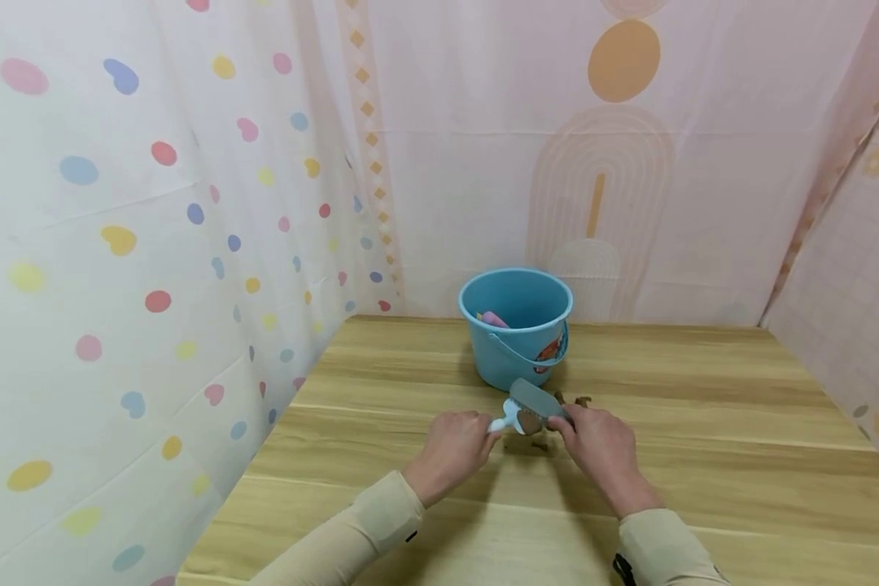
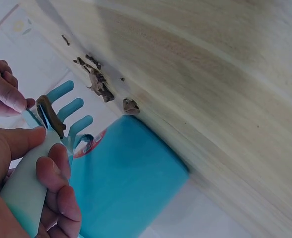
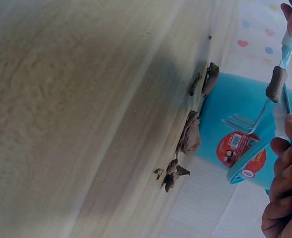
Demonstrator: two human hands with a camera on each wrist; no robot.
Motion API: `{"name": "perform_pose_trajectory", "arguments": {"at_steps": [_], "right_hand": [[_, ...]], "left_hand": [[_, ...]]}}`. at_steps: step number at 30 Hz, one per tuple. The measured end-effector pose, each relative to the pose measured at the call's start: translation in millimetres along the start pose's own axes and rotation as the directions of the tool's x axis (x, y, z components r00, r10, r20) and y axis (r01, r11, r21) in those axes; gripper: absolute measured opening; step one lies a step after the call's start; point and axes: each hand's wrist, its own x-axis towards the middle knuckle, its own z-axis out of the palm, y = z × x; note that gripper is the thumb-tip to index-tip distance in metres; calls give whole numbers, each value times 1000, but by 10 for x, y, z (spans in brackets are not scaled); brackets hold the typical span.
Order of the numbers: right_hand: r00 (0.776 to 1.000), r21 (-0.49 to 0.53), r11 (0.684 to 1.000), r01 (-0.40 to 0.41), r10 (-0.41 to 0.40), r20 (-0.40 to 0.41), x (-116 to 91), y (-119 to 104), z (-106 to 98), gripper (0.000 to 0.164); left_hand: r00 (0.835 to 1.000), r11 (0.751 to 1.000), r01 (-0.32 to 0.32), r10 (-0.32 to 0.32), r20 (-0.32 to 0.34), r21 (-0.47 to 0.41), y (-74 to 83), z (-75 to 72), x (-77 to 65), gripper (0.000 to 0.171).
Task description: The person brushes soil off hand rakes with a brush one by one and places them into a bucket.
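Note:
My left hand (image 1: 450,448) grips the pale handle (image 2: 29,186) of a small toy garden fork. Its light blue tines (image 2: 70,109) spread out past a brown, mud-like lump (image 3: 276,83) stuck near the fork's neck. My right hand (image 1: 602,446) holds a brush with a flat grey-green back (image 1: 536,399); its white bristles (image 3: 280,119) are close against the fork and lump. Whether they touch the lump, I cannot tell. Both hands are above the table, in front of a light blue bucket (image 1: 509,362). Several brown clumps (image 3: 189,134) lie on the table beneath the tools.
The bucket stands upright, its handle hanging down the front and a red sticker (image 1: 547,356) on its side. Something pink (image 1: 492,319) shows inside it. The wood-grain table (image 1: 703,391) is bordered by patterned curtains (image 1: 454,203) at the back and sides.

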Motion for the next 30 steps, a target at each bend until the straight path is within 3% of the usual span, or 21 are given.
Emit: {"name": "perform_pose_trajectory", "arguments": {"at_steps": [7, 12, 17, 20, 25, 30], "right_hand": [[1000, 46, 999, -20, 21, -18, 32, 26, -83, 25], [996, 91, 993, 69, -73, 41, 41, -67, -109, 26], [991, 11, 991, 133, -133, 19, 12, -137, -73, 24], [993, -39, 993, 113, -114, -19, 0, -139, -46, 23], [999, -53, 998, 43, -43, 6, 4, -106, -9, 23], [999, -49, 998, 40, -39, 2, 1, -90, 10, 22]], "left_hand": [[999, 999, 42, -42, -3, -10, -24, -15, -9, 33], [998, 998, 61, -61, 27, -6, -35, -43, 11, 34], [998, 999, 48, -47, 52, -7, -19, -73, 33, 32], [997, 999, 38, -38, 65, 5, -13, -69, 35, 32], [997, 1000, 29, -29, 67, 6, -21, -50, 15, 32], [999, 1000, 16, -17, 51, 9, -31, -44, 0, 32]]}}
